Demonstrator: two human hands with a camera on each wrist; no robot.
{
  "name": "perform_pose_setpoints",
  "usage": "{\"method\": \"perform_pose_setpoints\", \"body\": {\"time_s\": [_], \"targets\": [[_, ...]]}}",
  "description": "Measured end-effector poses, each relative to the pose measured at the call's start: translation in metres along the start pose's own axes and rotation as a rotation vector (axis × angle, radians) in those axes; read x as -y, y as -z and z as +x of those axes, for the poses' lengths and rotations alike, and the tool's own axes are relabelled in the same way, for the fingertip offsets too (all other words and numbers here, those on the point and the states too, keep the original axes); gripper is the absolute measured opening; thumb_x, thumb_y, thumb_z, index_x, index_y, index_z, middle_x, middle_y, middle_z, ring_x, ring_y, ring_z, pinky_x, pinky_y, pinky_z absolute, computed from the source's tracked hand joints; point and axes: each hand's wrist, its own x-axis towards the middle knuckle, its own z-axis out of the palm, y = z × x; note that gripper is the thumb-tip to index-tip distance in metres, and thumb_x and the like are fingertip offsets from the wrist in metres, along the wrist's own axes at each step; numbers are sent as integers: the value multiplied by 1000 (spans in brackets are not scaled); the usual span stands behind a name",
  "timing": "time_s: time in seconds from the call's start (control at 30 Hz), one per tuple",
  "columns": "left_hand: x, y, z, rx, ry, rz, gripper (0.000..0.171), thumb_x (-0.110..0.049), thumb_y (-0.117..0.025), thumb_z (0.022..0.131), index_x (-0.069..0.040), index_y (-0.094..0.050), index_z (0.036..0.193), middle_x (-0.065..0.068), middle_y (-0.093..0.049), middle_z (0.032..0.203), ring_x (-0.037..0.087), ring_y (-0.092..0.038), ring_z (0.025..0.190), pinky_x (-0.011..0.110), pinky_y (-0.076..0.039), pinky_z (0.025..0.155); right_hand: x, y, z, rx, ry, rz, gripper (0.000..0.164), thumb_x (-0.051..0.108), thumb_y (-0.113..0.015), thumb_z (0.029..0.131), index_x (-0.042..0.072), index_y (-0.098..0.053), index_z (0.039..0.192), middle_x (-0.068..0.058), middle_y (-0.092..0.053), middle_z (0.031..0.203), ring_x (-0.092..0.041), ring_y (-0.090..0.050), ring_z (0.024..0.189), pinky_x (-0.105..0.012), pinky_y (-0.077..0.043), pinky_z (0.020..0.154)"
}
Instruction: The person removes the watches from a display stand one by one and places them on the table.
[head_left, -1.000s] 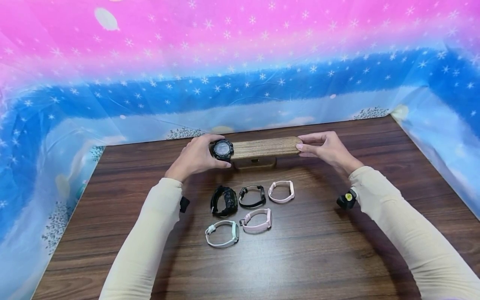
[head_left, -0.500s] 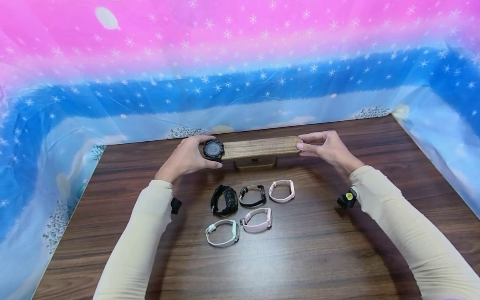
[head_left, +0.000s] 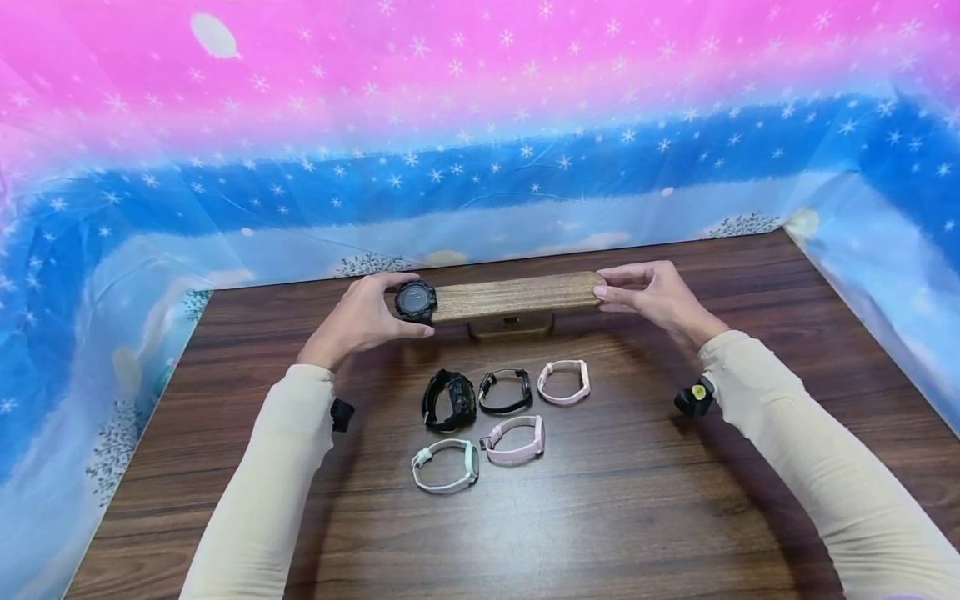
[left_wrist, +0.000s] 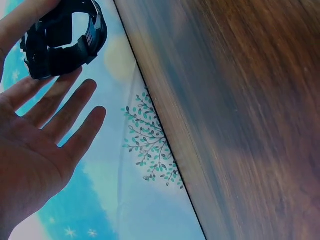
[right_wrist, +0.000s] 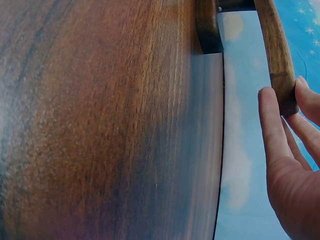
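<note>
In the head view my left hand [head_left: 358,318] grips a black digital watch [head_left: 415,300] between thumb and fingers. The watch overlaps the left end of a wooden bar [head_left: 517,296], part of a watch stand with a wooden base [head_left: 510,327]. Seen from the left wrist, the watch's strap [left_wrist: 67,57] forms a buckled loop, and several fingers stretch out below it. My right hand [head_left: 651,296] pinches the bar's right end, thumb on one side and fingers on the other; the right wrist view shows this bar end [right_wrist: 284,90] between them.
In front of the stand lie a chunky black watch [head_left: 450,402], a slim black band watch [head_left: 506,392], a pale pink one [head_left: 564,383], a pink one [head_left: 514,440] and a mint one [head_left: 446,467]. Patterned cloth [head_left: 480,183] rises behind the brown table [head_left: 600,517].
My left hand and the black watch have slid left along the bar, baring more of its wood. The right hand keeps its place at the other end.
</note>
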Motion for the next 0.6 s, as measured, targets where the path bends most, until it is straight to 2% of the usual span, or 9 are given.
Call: {"method": "perform_pose_setpoints", "body": {"time_s": [0.27,0.6], "targets": [[6,2,-4,-29,-4,-7,85,-36,-92,73,-11,-54,145,15,-57,139,34,-51,128,55,-43,108,1,1,0,13,6,-16,51,11,-77,92,-8,-58,136,-24,-61,133,-18,-75,91,-44,-56,95],[14,7,-10,-38,-1,-3,84,-34,-91,75,-9,-54,146,18,-58,137,35,-55,122,55,-46,104,2,0,-1,8,3,1,50,9,-77,91,-8,-59,135,-23,-62,131,-20,-75,91,-44,-56,95]]}}
